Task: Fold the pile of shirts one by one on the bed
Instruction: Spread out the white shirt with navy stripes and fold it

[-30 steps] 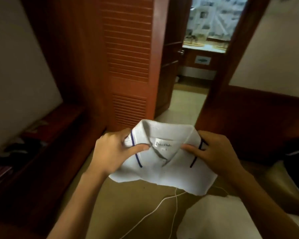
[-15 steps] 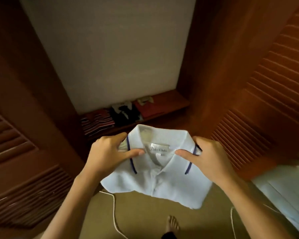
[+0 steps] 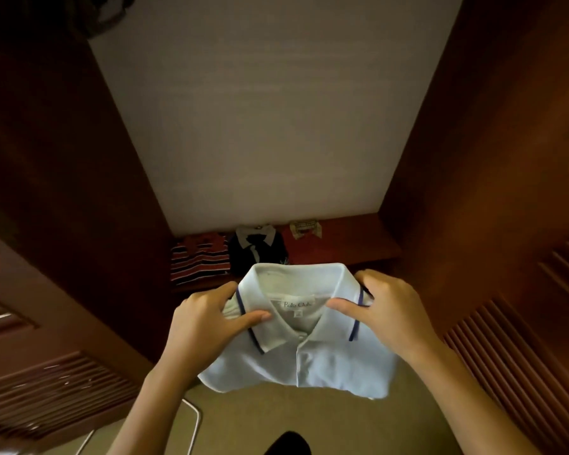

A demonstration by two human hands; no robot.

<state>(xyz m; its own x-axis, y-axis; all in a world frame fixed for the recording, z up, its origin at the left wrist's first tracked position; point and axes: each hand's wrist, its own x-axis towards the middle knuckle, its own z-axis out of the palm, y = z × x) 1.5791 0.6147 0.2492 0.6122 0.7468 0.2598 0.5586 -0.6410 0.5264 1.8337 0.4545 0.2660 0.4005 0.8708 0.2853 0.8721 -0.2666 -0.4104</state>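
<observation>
The left hand (image 3: 204, 320) and right hand (image 3: 388, 310) pinch the shirt (image 3: 309, 359) between them by its collar, likely so its folds do not fall open.

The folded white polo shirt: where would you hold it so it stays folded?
Pinch both shoulder edges beside the collar, one hand from each side, thumbs on top, as the left hand and right hand do. The layers meet there, so the white polo shirt likely stays flat.

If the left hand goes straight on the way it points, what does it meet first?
Likely the dark shirt on the closet shelf, though the white shirt held by the left hand would touch it first. Depth is unclear.
</observation>
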